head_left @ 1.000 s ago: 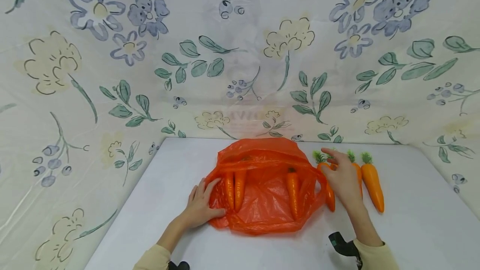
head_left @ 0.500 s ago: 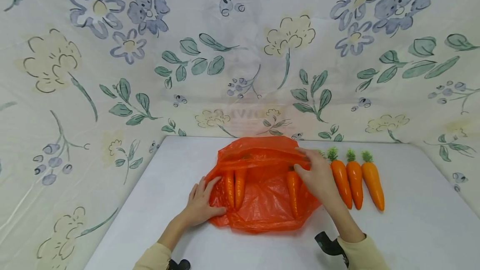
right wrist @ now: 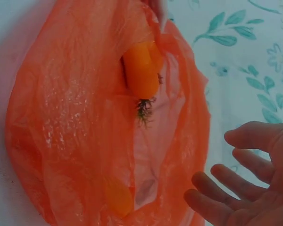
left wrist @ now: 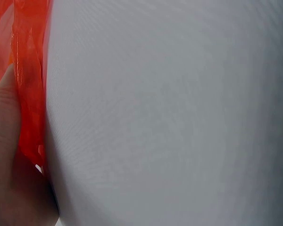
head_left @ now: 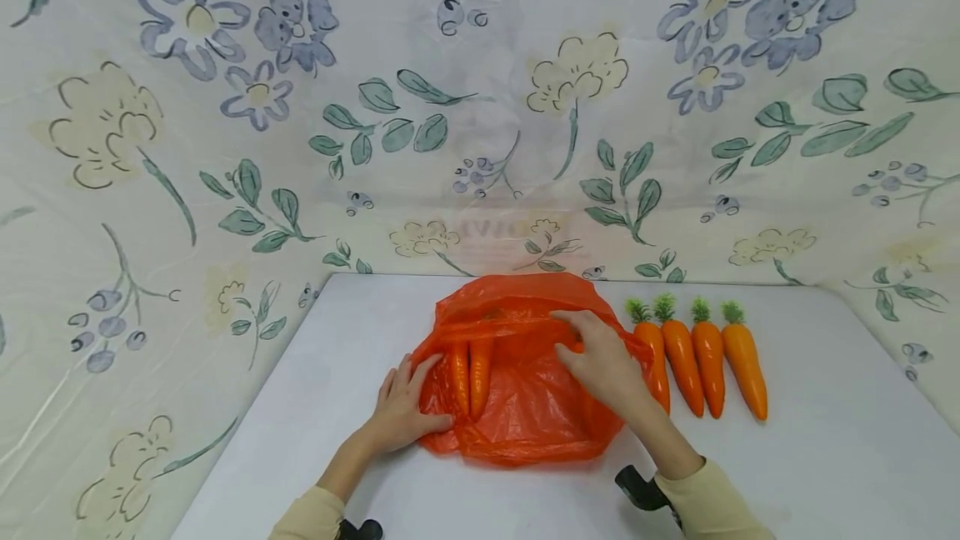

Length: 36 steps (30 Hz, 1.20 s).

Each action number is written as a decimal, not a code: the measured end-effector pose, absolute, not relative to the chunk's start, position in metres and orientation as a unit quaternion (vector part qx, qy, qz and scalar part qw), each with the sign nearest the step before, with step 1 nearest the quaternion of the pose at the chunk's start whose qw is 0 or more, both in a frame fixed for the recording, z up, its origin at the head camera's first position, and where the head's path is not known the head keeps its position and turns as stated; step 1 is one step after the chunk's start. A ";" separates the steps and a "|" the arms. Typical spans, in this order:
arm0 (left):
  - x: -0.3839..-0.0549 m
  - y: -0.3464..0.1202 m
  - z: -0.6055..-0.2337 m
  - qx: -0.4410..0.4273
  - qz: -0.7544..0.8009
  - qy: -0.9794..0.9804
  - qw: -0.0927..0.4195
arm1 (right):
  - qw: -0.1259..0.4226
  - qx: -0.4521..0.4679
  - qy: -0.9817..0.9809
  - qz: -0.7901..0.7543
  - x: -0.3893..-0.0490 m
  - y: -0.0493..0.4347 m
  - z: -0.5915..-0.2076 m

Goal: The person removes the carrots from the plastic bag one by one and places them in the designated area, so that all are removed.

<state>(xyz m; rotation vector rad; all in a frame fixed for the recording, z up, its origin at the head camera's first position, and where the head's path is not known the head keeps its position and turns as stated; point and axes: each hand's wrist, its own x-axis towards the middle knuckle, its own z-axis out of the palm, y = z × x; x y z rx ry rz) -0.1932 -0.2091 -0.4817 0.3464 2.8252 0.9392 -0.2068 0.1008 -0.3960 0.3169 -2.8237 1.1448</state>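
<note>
A red plastic bag [head_left: 525, 394] lies on the white table, its mouth at the far side. Two carrots [head_left: 459, 382] show through its left part; in the right wrist view, a carrot [right wrist: 142, 70] with a green top peeks from the mouth. My left hand [head_left: 403, 411] holds the bag's left edge, thumb over the front; the left wrist view shows this thumb [left wrist: 2, 117] against the plastic. Over the bag's right half hovers my right hand [head_left: 603, 363], its spread fingers holding nothing. A sliver of another carrot [head_left: 578, 347] shows between its thumb and fingers.
Several carrots with green tops stand in a row right of the bag, the outermost carrot [head_left: 745, 369] at the right end. The nearest one is partly covered by the bag's edge. Behind the table [head_left: 840, 407] hangs a flowered cloth [head_left: 480, 123].
My right hand has moved left from the row of carrots to over the bag, uncovering the whole row. My left hand has stayed in place on the bag.
</note>
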 end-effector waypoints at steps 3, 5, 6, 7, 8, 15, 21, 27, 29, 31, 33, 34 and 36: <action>-0.193 -0.209 -0.482 0.114 0.312 0.941 0.071 | 0.016 0.101 -0.921 0.375 -0.210 0.097 -0.399; -0.193 -0.209 -0.482 0.115 0.311 0.941 0.071 | 0.002 0.103 -0.920 0.379 -0.213 0.094 -0.401; -0.193 -0.209 -0.482 0.115 0.311 0.941 0.072 | -0.004 0.104 -0.920 0.379 -0.214 0.093 -0.403; -0.193 -0.209 -0.482 0.115 0.312 0.941 0.072 | -0.008 0.106 -0.920 0.378 -0.215 0.092 -0.404; -0.193 -0.209 -0.482 0.115 0.312 0.940 0.072 | -0.012 0.109 -0.921 0.375 -0.216 0.090 -0.406; -0.192 -0.210 -0.481 0.108 0.318 0.939 0.077 | -0.040 0.120 -0.928 0.351 -0.223 0.082 -0.417; -0.192 -0.212 -0.481 0.105 0.316 0.940 0.080 | -0.047 0.123 -0.928 0.349 -0.231 0.074 -0.419; -0.193 -0.212 -0.482 0.105 0.319 0.938 0.081 | -0.062 0.135 -0.922 0.358 -0.237 0.066 -0.417; -0.193 -0.211 -0.482 0.106 0.321 0.938 0.078 | -0.066 0.133 -0.920 0.362 -0.239 0.065 -0.416; -0.193 -0.210 -0.483 0.107 0.320 0.938 0.078 | -0.070 0.129 -0.919 0.367 -0.240 0.064 -0.415; -0.193 -0.210 -0.483 0.107 0.317 0.939 0.077 | -0.071 0.126 -0.916 0.375 -0.241 0.062 -0.416; -0.193 -0.209 -0.483 0.106 0.317 0.939 0.078 | -0.072 0.125 -0.914 0.379 -0.242 0.061 -0.417; -0.194 -0.209 -0.482 0.104 0.313 0.940 0.081 | -0.075 0.125 -0.911 0.386 -0.241 0.058 -0.418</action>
